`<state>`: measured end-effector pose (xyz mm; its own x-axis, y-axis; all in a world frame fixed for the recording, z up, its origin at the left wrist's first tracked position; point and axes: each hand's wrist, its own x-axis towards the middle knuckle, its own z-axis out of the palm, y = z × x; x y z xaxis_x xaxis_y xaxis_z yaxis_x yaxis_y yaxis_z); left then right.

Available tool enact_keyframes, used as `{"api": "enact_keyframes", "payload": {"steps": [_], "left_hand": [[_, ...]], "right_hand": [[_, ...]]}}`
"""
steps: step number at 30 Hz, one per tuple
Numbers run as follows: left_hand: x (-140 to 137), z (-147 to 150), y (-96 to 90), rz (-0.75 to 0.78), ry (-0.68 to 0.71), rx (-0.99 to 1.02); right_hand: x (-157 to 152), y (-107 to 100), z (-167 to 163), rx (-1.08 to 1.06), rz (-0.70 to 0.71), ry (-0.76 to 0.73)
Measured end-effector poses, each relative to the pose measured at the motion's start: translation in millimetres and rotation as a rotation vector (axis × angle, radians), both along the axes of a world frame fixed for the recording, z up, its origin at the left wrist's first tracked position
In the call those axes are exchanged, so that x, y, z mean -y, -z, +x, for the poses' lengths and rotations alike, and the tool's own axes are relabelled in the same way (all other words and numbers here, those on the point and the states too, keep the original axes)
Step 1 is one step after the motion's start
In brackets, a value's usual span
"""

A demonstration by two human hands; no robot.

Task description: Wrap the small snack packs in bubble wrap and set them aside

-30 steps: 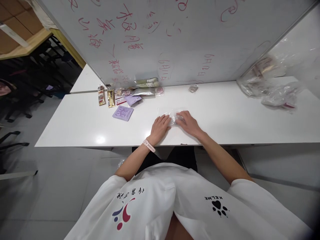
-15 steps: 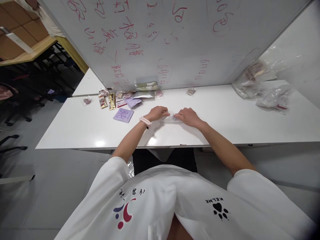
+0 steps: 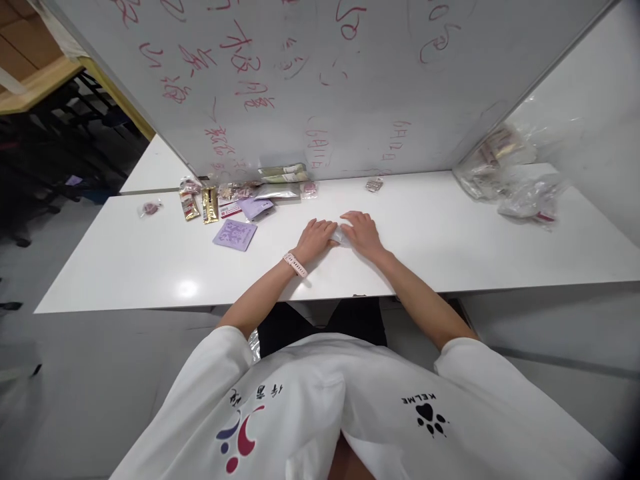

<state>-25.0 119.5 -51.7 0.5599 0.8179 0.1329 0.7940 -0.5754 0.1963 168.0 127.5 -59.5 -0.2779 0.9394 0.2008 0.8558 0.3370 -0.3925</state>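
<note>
A small clear plastic bag (image 3: 341, 237) lies low over the white table, bunched between my two hands and mostly covered by them. My left hand (image 3: 316, 239), with a pale pink band on the wrist, is closed on the bag's left side, knuckles up. On the other side, my right hand (image 3: 364, 235) has its fingers curved and its thumb side against the bag. Whatever the bag contains, if anything, is hidden. To the left of my left hand lies a flat purple packet (image 3: 235, 235).
Behind the table (image 3: 440, 247) stands a whiteboard (image 3: 370, 87) with red writing. Gold sachets (image 3: 210, 204), another purple pouch (image 3: 257, 208), a green packet (image 3: 283, 174) and small wrapped pieces line its foot. Clear bags with packets (image 3: 530, 200) lie at the right.
My hands have come closer together, and the bag, stretched flat between them before, is now bunched up. The view has shifted slightly.
</note>
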Motion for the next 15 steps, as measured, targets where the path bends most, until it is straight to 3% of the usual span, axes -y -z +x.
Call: {"api": "enact_keyframes", "payload": {"steps": [4, 10, 13, 15], "left_hand": [[-20, -6, -3.0, -0.042, 0.036, 0.059], [-12, -7, -2.4, -0.102, -0.004, 0.27], [0, -2, -3.2, -0.052, -0.105, 0.364], [8, 1, -2.0, 0.023, -0.169, 0.419]], "right_hand": [[20, 10, 7, 0.051, 0.075, -0.249], [17, 14, 10, -0.02, 0.116, -0.175], [14, 15, 12, -0.247, 0.055, -0.154], [16, 16, 17, -0.472, -0.035, -0.034]]}}
